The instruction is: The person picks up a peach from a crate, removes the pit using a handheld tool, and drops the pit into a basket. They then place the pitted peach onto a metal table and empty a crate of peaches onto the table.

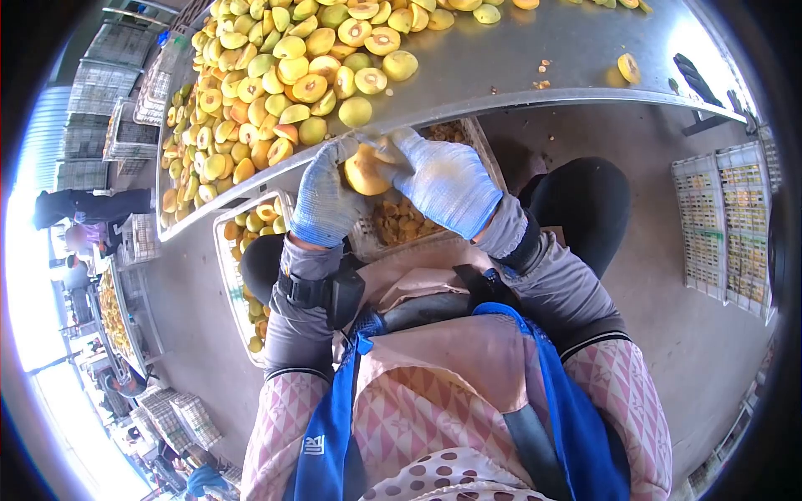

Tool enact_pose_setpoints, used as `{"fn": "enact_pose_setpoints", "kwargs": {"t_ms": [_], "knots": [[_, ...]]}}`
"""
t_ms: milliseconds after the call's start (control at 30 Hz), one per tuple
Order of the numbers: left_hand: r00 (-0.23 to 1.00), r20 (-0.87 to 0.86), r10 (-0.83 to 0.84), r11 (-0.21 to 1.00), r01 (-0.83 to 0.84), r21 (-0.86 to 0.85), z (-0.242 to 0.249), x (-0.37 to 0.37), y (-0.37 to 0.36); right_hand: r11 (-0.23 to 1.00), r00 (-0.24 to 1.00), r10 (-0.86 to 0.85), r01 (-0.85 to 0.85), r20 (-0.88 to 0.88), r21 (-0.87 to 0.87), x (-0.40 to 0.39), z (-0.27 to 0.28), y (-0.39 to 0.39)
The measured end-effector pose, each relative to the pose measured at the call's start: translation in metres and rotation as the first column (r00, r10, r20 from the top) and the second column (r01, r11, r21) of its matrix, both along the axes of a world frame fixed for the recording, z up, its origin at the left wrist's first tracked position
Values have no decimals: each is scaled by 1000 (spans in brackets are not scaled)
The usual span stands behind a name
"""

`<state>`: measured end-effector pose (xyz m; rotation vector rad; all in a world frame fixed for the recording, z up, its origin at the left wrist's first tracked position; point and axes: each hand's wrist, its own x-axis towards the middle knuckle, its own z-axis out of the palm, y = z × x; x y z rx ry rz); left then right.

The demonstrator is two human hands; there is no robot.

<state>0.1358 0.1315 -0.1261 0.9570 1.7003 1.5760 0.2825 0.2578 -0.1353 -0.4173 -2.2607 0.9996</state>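
The left hand (324, 196) and right hand (447, 179) are holding a yellow fruit (366, 173) between them, by the near edge of the worktop (493, 67); a loosening grip might be dropping it into the crate (483, 138) below.

Bright, cool light fills the scene, strongest from the opening (35, 309) well left of the bench (501, 71), where it burns out to flat white with detail lost. The bench's bare metal carries a broad sheen, and a hard white glare covers its right end. Under the bench the floor (643, 242) falls into soft grey shade with weak edges. The heaped fruit (276, 75) on the bench is evenly lit and fairly sharp; just off its front edge, the right hand (451, 179) is slightly smeared at the fingertips. Strong fisheye distortion bows that edge and the crates (723, 225) to its right, inside a black rounded border. Far figures left of the bench look hazy and indistinct.
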Motion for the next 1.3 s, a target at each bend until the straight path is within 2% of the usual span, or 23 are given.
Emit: {"fn": "enact_pose_setpoints", "kwargs": {"t_ms": [33,67,100,200,233,333,367,467,567,667,767,833,900,967,1067,1167,1267,1300], "knots": [[948,318,34,996,-58,67,-2,-1,4,1000,1000,-5,5,-5,-16,2,4,-1],[796,603,43,984,-138,112,-3,0,7,999,1000,-7,7,-10,-32,3,7,-2],[566,824,23,965,-229,130,-4,0,9,999,1000,-12,13,10,-31,3,8,-5],[726,676,132,905,-365,216,-1,7,15,1000,996,-19,21,89,-16,3,10,-15],[948,62,313,909,-318,269,-2,25,23,1000,991,-24,25,134,-6,3,7,-18],[961,207,186,905,-249,346,5,18,24,999,977,-35,34,210,6,-2,2,-21],[955,197,221,875,-284,392,10,27,29,999,973,-36,38,228,-6,-3,5,-22],[934,-110,339,877,-272,397,2,29,34,997,959,-2,22,283,-68,-7,8,-26],[930,21,366,834,-338,436,-4,27,36,986,968,26,16,249,-166,-7,8,-31],[806,-367,465,853,-297,429,-11,17,36,985,984,30,1,175,-173,-7,7,-36],[900,-105,423,846,-350,402,-5,23,37,982,992,23,2,127,-188,-7,9,-38],[888,-109,447,837,-372,401,-10,25,36,981,988,27,3,152,-194,-6,14,-38],[902,-19,431,833,-390,392,-8,27,37,985,974,40,-1,223,-174,-4,19,-37],[914,169,368,837,-406,368,-2,31,37,994,976,43,-20,215,-105,-3,17,-37],[904,237,356,850,-419,320,-6,24,32,998,972,64,-57,227,-38,-1,18,-38],[860,455,230,887,-378,266,3,26,29,994,962,96,-106,254,25,2,14,-34],[898,368,241,937,-314,155,4,16,26,988,948,125,-145,294,48,2,10,-30],[886,392,249,937,-322,133,6,16,27,987,941,133,-155,310,48,2,10,-29]]}}
